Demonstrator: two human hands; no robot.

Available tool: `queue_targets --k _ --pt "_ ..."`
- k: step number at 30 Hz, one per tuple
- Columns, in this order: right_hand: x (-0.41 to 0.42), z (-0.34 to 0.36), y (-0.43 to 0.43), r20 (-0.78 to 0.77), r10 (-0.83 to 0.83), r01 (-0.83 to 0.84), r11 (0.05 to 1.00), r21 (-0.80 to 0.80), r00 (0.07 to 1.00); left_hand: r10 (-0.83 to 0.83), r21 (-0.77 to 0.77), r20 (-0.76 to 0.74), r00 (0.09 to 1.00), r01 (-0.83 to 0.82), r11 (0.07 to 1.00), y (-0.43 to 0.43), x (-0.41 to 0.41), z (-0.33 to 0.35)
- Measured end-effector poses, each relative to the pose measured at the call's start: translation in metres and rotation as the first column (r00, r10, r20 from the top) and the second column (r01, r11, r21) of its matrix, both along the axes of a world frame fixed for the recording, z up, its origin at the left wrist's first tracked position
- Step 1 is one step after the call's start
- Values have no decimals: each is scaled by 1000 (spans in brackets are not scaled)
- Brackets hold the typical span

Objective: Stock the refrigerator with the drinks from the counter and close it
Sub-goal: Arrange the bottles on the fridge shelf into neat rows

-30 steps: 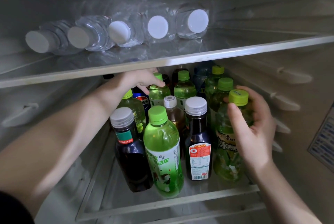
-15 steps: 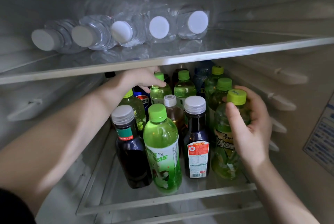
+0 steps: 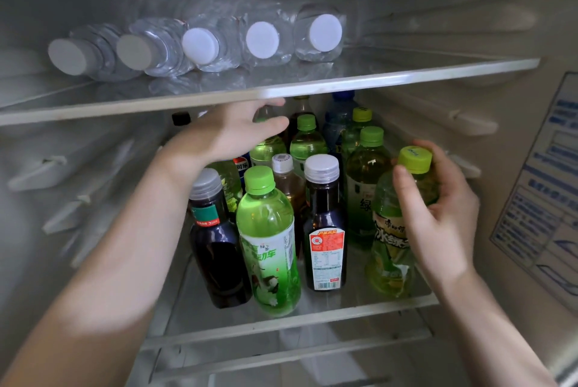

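Gripping, right hand: the right hand (image 3: 438,214) is wrapped round the shoulder of the yellow-capped tea bottle (image 3: 391,249), thumb in front and fingers behind the neck.
Bottle's place: front right corner of the lower shelf (image 3: 281,321), just beside the green tea bottle (image 3: 364,186) behind it. Its base looks to be on the glass.
Left hand: the left hand (image 3: 231,133) reaches under the upper shelf (image 3: 312,88) toward the back rows, fingers stretched over a pale green bottle (image 3: 269,149) whose cap it hides. I cannot tell whether it grips or only touches.
Edge risk: the held bottle stands close to the shelf's front edge, so letting go while it leans could tip it out.
Crowding risk: the rows are tight. Pushing it back hard would likely shove its neighbour and the red-labelled dark bottle (image 3: 325,230).
Forearm risk: the left arm passes just over the grey-capped dark bottle (image 3: 215,246) and beside the front green bottle (image 3: 269,230), both near the front edge. A low pull-back could topple them.
Overhead risk: the water bottles (image 3: 262,39) lie on their sides, and a knuckle bumping the upper shelf might roll them.
Door: not in view, and closing it remains.
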State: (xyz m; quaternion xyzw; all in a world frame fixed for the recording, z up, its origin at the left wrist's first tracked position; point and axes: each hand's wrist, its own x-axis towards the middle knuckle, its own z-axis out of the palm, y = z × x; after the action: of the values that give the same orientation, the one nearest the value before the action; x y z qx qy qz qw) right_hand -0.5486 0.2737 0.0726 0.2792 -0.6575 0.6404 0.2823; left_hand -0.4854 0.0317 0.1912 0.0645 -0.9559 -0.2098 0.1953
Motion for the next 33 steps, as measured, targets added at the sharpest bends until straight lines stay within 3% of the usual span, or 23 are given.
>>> queue_targets --k 5,8,11,14,22,28,33 --pt "1 5 3 24 -28 26 997 70 999 -84 23 -293 952 95 995 31 40 -17" --pt "4 8 4 38 -48 42 990 136 998 -167 -45 -316 934 161 986 48 51 -22" --pt "8 11 8 33 -87 80 980 182 996 -229 -130 -222 948 205 970 59 45 -16" --pt "15 15 14 21 -152 143 962 233 988 -240 -206 29 970 241 949 70 17 1" --pt "28 13 16 -4 -296 287 923 258 955 -186 -402 388 903 347 847 91 -75 15" --pt "31 10 16 21 -270 259 941 217 963 -206 -365 442 873 385 848 98 -93 5" --pt "28 3 15 19 -224 214 950 229 974 -268 -297 381 885 392 871 98 -83 10"
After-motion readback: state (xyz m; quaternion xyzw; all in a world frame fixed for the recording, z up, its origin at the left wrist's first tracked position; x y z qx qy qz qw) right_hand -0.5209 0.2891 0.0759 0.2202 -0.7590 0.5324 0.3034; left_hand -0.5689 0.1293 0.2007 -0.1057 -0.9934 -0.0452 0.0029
